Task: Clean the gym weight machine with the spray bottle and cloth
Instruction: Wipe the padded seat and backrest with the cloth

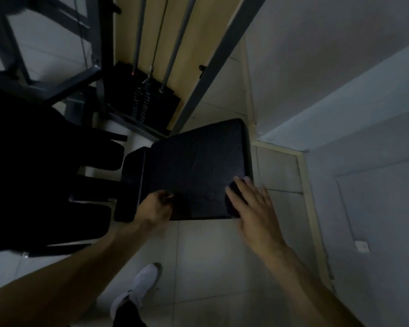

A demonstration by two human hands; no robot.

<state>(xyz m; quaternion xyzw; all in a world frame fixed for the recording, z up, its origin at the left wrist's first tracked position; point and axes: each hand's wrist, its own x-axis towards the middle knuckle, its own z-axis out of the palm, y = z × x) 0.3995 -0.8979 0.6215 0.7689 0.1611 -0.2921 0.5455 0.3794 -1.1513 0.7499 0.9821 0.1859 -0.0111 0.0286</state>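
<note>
Looking down through the head camera, I see a flat black padded seat [198, 156] of the grey-framed gym weight machine, dim and a little blurred. My right grip [253, 208] lies flat with its fingers straight and spread, pressing a small dark cloth [230, 210] onto the near right corner of the seat. Most of the cloth is hidden under the palm and only its dark rounded edge shows.

My left grip [155, 206] sits at the near left edge of the same seat with its fingers curled in. It is too dark there for me to tell whether they clasp the edge or anything else.

A narrower black pad [131, 185] butts against the seat's left side, and further left stand more dark padded parts [45, 149] that I cannot make out. Beyond the seat is the black weight stack [147, 100], with two steel guide rods [138, 31] and a thin cable [159, 31] rising from it in front of a pale yellow panel. Pale floor tiles [210, 256] lie beneath it all, with a white wall [340, 67] close on the right. One white shoe [139, 289] stands on the tiles near the bottom of the view, between my two forearms.
</note>
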